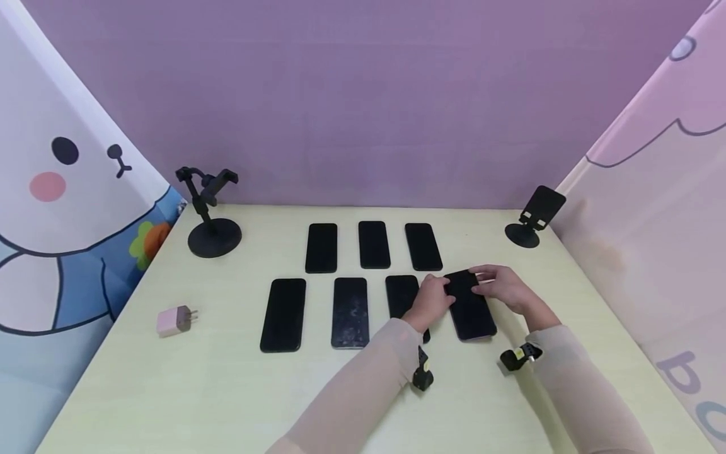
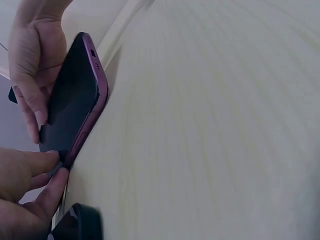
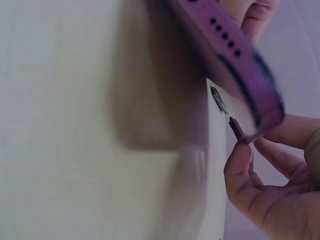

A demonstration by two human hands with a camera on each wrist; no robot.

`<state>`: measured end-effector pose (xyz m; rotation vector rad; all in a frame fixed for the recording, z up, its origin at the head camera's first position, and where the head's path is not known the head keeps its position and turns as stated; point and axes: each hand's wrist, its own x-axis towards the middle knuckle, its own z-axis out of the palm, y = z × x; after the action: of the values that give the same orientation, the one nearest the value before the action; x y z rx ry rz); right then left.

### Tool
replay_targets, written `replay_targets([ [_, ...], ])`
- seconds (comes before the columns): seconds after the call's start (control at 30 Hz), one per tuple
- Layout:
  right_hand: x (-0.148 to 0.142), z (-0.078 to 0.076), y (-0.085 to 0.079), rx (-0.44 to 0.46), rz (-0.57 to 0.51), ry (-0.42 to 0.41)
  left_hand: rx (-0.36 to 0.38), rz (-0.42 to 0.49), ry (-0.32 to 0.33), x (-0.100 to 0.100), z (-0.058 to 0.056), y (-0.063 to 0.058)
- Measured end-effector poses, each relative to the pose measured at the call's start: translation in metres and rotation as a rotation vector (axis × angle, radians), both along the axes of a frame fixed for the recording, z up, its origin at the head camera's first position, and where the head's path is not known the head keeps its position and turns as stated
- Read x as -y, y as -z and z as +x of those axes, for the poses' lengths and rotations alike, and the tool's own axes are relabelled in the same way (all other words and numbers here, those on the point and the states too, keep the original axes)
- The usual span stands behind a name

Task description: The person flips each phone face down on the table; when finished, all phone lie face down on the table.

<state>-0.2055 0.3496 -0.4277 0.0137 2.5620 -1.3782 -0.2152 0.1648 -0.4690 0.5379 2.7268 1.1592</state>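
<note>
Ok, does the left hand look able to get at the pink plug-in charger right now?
Probably not yet: the left hand pinches a phone. Once freed, it could likely pass over the flat-lying phones to the charger, which nothing covers.

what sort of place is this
Possibly a small staged filming booth rather than an ordinary room: a plain purple backdrop behind, a cartoon-printed side panel, and smartphones set out in two rows.

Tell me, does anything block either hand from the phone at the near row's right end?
Nothing visible does: the left hand grips the phone by its left edge, and the right hand touches its far right corner.
</note>
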Motion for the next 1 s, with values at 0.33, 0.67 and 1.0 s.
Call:
replay_targets([
  [0.33, 0.001, 0.001, -0.013, -0.055, -0.083, -0.027, -0.021, 0.060, -0.022, -0.002, 0.002, -0.001],
  [0.67, 0.003, 0.002, -0.012, -0.058, -0.265, -0.040, 0.056, 0.497, -0.072, -0.015, 0.008, 0.007],
  [1.0, 0.007, 0.006, -0.008, 0.017, -0.338, -0.097, 0.282, 0.910, -0.187, -0.021, 0.011, 0.005],
])
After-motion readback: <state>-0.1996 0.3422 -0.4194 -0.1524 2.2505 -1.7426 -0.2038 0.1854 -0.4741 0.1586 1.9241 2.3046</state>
